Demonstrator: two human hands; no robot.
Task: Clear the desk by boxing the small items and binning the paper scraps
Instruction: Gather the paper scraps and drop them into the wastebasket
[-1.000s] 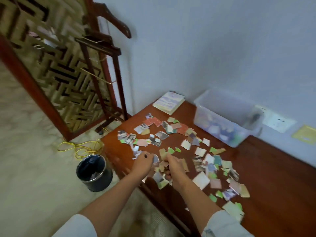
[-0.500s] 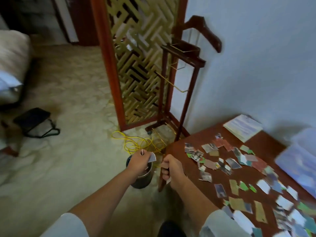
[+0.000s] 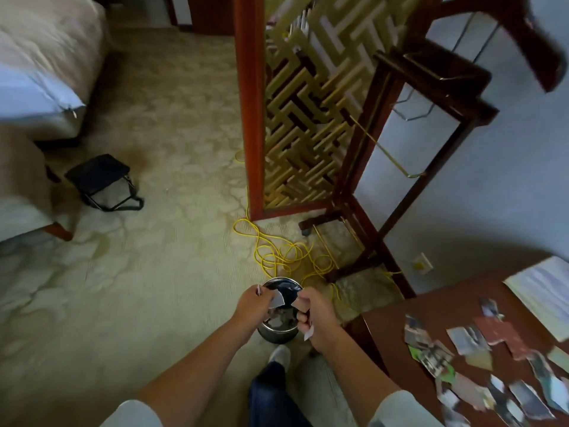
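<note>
I see both hands held over the round metal waste bin [image 3: 278,329] that stands on the patterned carpet [image 3: 147,272], just off the corner of the wooden surface [image 3: 397,343]. My left hand [image 3: 254,305] has its grip closed on a few paper scraps [image 3: 278,298]; one pale corner sticks out past the fingers, right above the bin's dark opening. My right hand [image 3: 314,315] is fisted on more scraps, a small white edge poking out below the palm and another tip showing by the thumb. The two hands sit close together without touching. Inside the bin I can make out some torn pieces lying at the bottom.

On the surface at lower right, many loose torn pieces [image 3: 480,365] lie spread flat, photo bits, pink and green among them, and a white booklet [image 3: 545,291] rests near the far edge. A yellow cable [image 3: 277,254] lies coiled on the carpet behind the bin, at the foot of the lattice screen [image 3: 295,103] and the dark wooden valet stand [image 3: 400,167]. One shoe [image 3: 280,354] shows just beside the bin.
</note>
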